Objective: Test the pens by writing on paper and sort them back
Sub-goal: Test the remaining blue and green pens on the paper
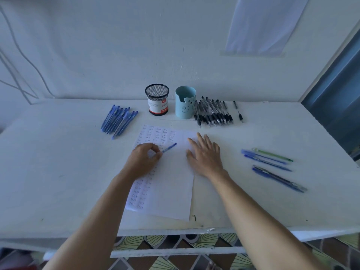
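Head view: left hand (pixel 144 158) is gripping a blue pen (pixel 169 147) over the "test"-covered paper (pixel 171 188); right hand (pixel 204 154) is lying flat, pinning the sheet. Blue pile (pixel 118 121) far left and black pile (pixel 213 114) far right are looking sorted; five loose pens (pixel 272 166) on the right are probably waiting.

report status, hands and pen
Left hand pinching blue plastic pen. Right hand flat on white paper sheet. Nothing else on the sheet.

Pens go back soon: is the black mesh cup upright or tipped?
Upright. The mesh cup stands on its base, rim up, beside the blue cup.
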The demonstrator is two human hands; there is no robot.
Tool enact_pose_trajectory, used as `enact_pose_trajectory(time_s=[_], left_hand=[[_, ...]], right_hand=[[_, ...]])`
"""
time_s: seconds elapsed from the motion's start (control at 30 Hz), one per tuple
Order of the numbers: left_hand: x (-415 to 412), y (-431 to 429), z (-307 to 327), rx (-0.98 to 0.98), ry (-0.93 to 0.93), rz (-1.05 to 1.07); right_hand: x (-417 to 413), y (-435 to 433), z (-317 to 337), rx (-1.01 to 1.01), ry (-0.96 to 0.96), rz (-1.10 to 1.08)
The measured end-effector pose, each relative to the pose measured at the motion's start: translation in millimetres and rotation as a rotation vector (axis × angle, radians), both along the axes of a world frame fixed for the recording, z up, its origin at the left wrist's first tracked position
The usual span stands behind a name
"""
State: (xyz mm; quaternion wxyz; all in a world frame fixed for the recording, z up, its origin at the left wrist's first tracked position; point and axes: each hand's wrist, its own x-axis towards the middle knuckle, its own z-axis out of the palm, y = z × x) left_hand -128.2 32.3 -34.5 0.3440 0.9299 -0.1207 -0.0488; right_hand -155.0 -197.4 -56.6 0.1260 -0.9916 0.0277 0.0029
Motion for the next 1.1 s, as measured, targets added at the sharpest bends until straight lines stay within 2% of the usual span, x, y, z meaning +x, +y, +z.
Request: enact_pose_trajectory(time_s=[0.13, 0.23, 0.3, 0.4, 0.43, 0.5, 0.6, 0.87, 1.0, 1.1], left_hand=[[12, -4, 24, 0.036, -0.009, 0.012], [19, -13, 36, -0.083, -0.072, 0.021], [22, -23, 41, -0.27, -0.028, 0.066], [23, -35, 54, -0.786, 0.248, 0.175], [24, -37, 58, -0.9, 0.35, 0.186], [28, -39, 61, -1.071, 0.489, 0.152], [36, -40, 56, -1.213, 0.574, 0.14], [47, -50, 43, -1.339, 0.567, 0.131], [57, -60, 27, -1.183, 0.321, 0.202], [64, -58, 14, -1.033, 0.206, 0.237]], right_hand=[[-1, -1, -2, 0.047, -0.016, 0.021], [-3, 1, -4, 0.088, -0.049, 0.043], [-4, 2, -4, 0.095, -0.066, 0.055], [-5, 2, -4, 0.098, -0.071, 0.065], [-5, 2, -4, 0.104, -0.071, 0.067], [-6, 2, -3, 0.117, -0.076, 0.066], [-6, 3, -3, 0.126, -0.09, 0.065], [-5, 5, -1, 0.118, -0.088, 0.06], [-4, 5, 0, 0.095, -0.059, 0.084], [-3, 4, 0, 0.063, -0.017, 0.106]])
